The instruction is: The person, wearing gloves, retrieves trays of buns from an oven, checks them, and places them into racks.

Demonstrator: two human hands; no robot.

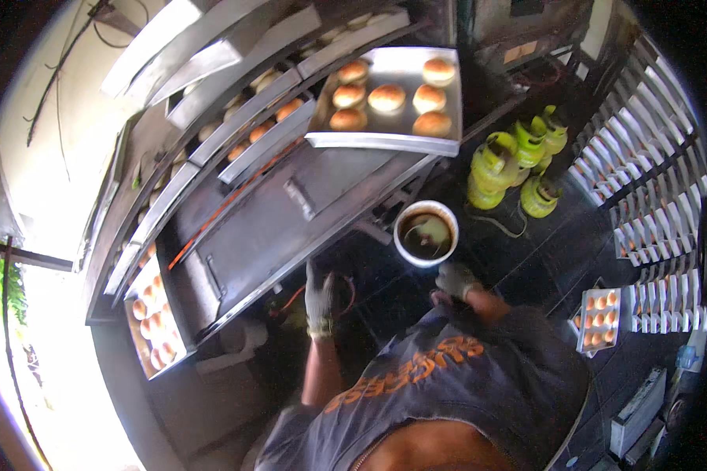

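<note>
My left hand [320, 302], in a pale work glove, is in front of the metal oven [263, 224], just below its front edge. Its fingers are stretched upward, and I see nothing held in them. My right hand [457, 280], also gloved, is beside the lower right of a white bucket [401, 245] with dark liquid and something pale inside. Blur hides how its fingers are set and whether they touch the bucket. Above the oven front, a metal tray [383, 141] of several browned buns [386, 98] juts out at an angle.
More buns fill a tray [182, 355] at the oven's left end and shelves above. Several green gas cylinders [491, 169] stand on the dark tiled floor right of the bucket. Racks of stacked trays [660, 228] line the right side, beside another bun tray [581, 334].
</note>
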